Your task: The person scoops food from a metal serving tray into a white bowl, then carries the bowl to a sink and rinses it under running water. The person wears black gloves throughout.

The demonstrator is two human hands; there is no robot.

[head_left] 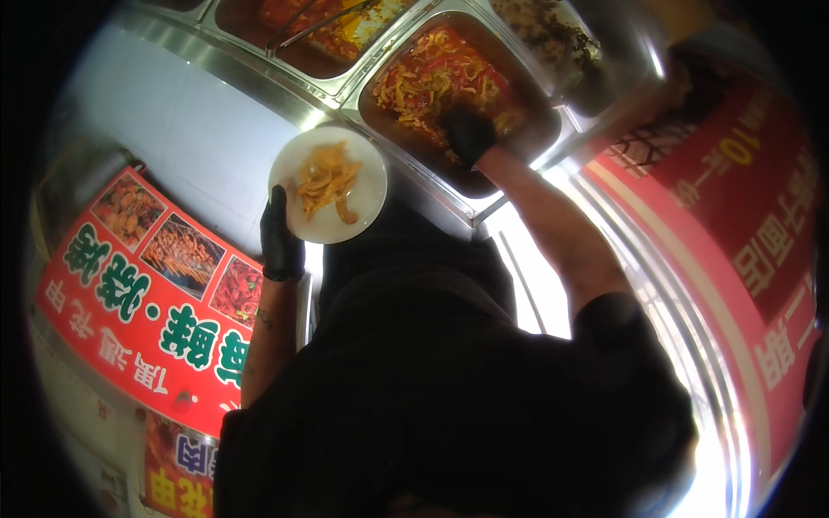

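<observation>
My left hand [283,237], in a black glove, grips a round white plate [373,194] by its left edge. Yellowish-brown strips of food [328,181] lie in a small heap on the plate. My right hand [471,134], also gloved in black, reaches into a rectangular metal pan [408,142]. That pan holds reddish sauce with yellow and red shredded food [432,78]. The right fingers are dark and partly down in the food, so what they hold, if anything, is hidden. The plate sits just left of the pan's near corner.
Left of the filled pan stands another metal pan [324,73] with red and yellow food and metal tongs [319,24]. To the right is a pan of dark brown pieces [553,43]. Red printed signs [129,302] hang at both sides. A steel counter edge [250,82] runs along the pans.
</observation>
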